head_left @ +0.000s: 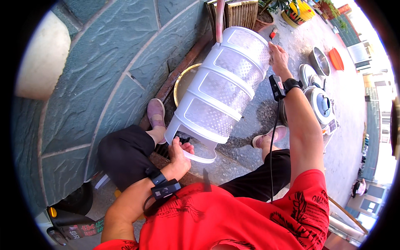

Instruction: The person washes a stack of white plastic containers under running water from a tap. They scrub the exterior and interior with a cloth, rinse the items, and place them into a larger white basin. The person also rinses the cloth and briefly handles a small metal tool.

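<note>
A long white plastic stacked container (227, 81) lies tilted across my front, its several tiers ringed by white ribs and walled with see-through dimpled panels. My right hand (278, 58) grips the edge of its far end, the thumb near the rim. Close to me, my left hand (180, 156) is curled at the rim of its open near end, where the tier has a cut-out. Part of the left fingers is hidden behind that rim. A pinkish pipe (220, 18) meets the container's far left corner.
A yellow-rimmed basin (180, 83) sits behind the container against the stone-tiled wall (121, 50). On the right stand a metal bowl (319, 61), an orange basin (336, 59) and a lidded pot (320, 106). Farther off are a yellow bucket (301, 13) and a potted plant (263, 17).
</note>
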The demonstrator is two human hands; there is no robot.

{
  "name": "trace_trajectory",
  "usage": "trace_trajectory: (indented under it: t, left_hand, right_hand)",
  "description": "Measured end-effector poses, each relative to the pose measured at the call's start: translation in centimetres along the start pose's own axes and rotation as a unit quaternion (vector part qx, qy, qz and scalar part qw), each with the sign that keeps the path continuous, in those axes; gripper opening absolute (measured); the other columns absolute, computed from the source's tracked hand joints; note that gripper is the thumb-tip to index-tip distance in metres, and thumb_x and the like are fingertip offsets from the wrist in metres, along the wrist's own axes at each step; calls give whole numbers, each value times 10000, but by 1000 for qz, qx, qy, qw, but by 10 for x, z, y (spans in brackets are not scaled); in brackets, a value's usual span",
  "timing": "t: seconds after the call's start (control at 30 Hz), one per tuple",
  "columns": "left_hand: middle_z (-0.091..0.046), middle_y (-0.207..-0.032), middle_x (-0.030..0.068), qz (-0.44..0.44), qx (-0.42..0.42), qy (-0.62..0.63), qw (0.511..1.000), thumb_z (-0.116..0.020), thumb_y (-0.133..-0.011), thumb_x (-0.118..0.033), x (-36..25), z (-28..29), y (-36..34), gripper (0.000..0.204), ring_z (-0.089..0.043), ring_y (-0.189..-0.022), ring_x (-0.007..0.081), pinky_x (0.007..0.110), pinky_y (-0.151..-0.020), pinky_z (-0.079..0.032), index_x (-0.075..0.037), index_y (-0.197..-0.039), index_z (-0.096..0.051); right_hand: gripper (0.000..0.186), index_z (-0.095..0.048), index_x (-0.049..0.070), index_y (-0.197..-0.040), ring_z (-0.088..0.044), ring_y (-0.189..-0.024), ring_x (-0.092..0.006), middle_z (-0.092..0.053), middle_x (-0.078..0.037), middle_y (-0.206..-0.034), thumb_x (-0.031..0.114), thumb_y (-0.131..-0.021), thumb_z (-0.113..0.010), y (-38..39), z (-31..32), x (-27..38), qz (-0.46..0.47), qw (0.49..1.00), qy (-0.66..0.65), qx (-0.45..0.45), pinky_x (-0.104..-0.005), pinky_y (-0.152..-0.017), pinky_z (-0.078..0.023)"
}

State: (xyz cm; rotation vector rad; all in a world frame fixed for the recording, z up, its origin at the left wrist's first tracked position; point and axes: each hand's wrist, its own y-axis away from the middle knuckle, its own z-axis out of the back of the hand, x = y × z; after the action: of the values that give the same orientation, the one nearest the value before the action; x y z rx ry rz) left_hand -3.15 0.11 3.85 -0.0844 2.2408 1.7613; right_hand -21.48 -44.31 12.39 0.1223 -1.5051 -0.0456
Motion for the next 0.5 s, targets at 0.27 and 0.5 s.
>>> trace_trajectory:
  t: [0.27,0.5]
  left_hand:
    - [-572,-743,48,-25,60,67,996,-599,-896,-348,-24,-21,-5,273,-571,-623,187,307,-547,-478,-119,-888,-452]
    - [-564,-746,77,-22,33,38,998,-578,-909,-366,-7,-10,-5,300,-579,-631,218,347,-547,-489,-105,-928,-430]
  right_hand:
    - [178,-681,66,-816,-435,-423,-82,-520,29,-588,232,-831,-743,-25,-1,3,19,999,3,-47,-257,-392,-319]
    - [183,-688,55,-846,-476,-492,-97,-560,15,-652,226,-827,-749,-25,-15,-2,13,1000,3,-14,-265,-459,-364]
